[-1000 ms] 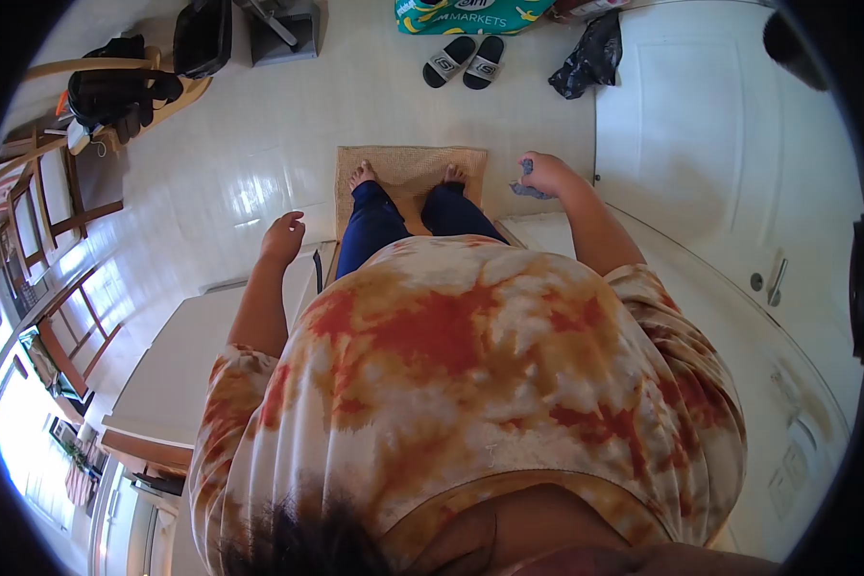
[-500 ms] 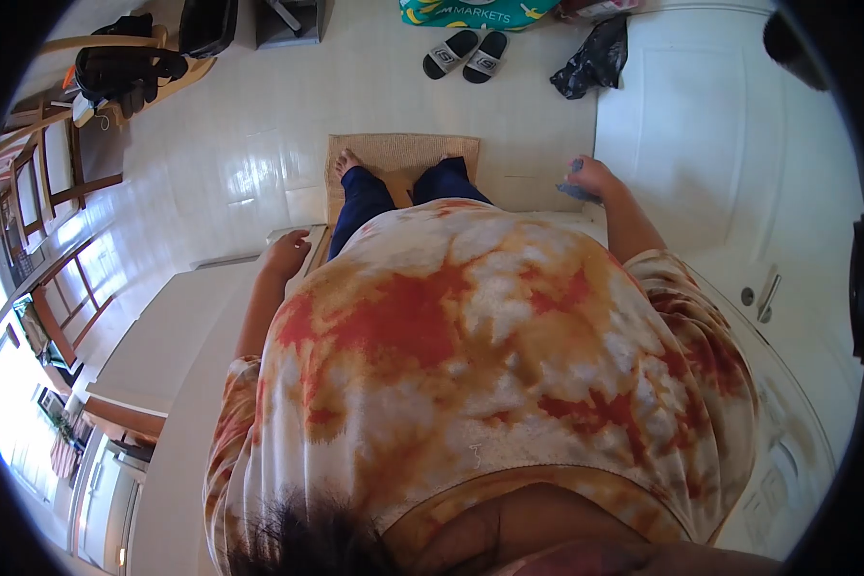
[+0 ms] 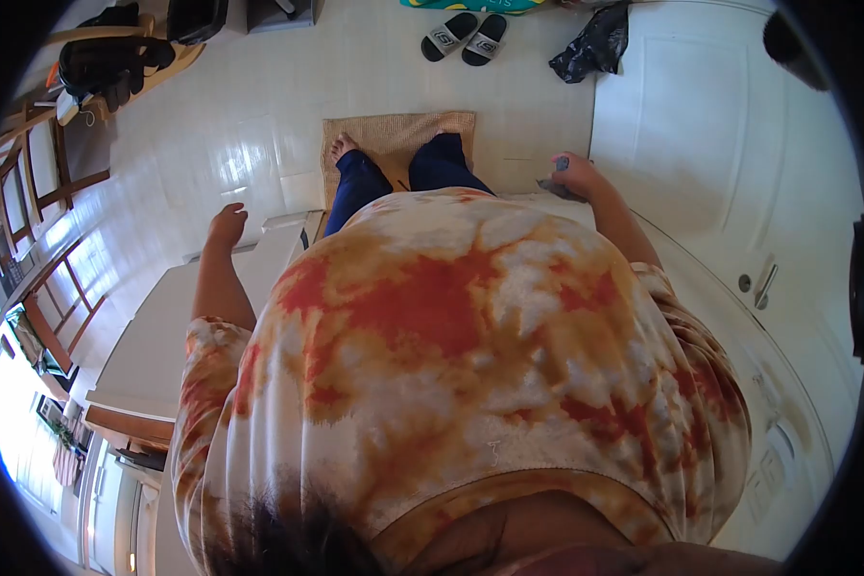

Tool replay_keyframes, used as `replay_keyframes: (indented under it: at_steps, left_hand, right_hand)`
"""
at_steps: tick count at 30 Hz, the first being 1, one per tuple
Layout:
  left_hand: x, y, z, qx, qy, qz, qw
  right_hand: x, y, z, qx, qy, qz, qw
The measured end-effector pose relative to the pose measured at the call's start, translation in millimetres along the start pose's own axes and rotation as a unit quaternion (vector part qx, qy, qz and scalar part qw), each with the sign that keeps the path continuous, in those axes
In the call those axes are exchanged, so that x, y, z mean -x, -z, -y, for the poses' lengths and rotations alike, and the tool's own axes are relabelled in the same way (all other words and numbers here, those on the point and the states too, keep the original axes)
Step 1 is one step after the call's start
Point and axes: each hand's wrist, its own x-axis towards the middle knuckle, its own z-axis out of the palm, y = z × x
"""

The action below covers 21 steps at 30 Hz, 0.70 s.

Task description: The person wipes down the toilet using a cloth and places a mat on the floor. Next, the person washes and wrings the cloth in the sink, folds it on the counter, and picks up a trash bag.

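Grips gray cloth in curled fingers of right hand, near door; holds left hand empty, with fingers loosely parted. Could drop cloth through slack grip or trip on raised edge of mat.

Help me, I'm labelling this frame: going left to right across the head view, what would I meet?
Brown wooden chairs, left hand, woven mat, right hand clutching grey cloth, silver door handle.
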Motion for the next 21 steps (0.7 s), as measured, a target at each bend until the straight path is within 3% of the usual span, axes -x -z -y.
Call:
replay_keyframes:
  at_steps: [3, 5, 11, 17, 21]
  left_hand:
    - [3.1, 31.1, -37.9, -0.005, 0.01, -0.038, 0.999]
    - [12.6, 45.0, -76.7, 0.066, -0.035, -0.098, 0.992]
    - [49.4, 50.3, -184.9, 0.041, -0.008, -0.141, 0.989]
    - [67.2, -6.7, -179.2, 0.074, 0.014, -0.091, 0.993]
    - [80.7, -57.8, -136.3, 0.061, 0.02, -0.049, 0.997]
  right_hand:
    - [-7.7, -3.1, -43.9, 0.001, 0.015, -0.009, 1.0]
    - [-23.6, -0.5, -85.9, -0.012, 0.026, -0.008, 1.0]
    - [-30.4, 28.1, -159.3, -0.105, -0.062, 0.001, 0.992]
    - [-36.9, 54.1, -178.4, -0.037, -0.028, -0.037, 0.998]
    - [-50.9, 61.9, -157.6, -0.077, -0.025, 0.01, 0.997]
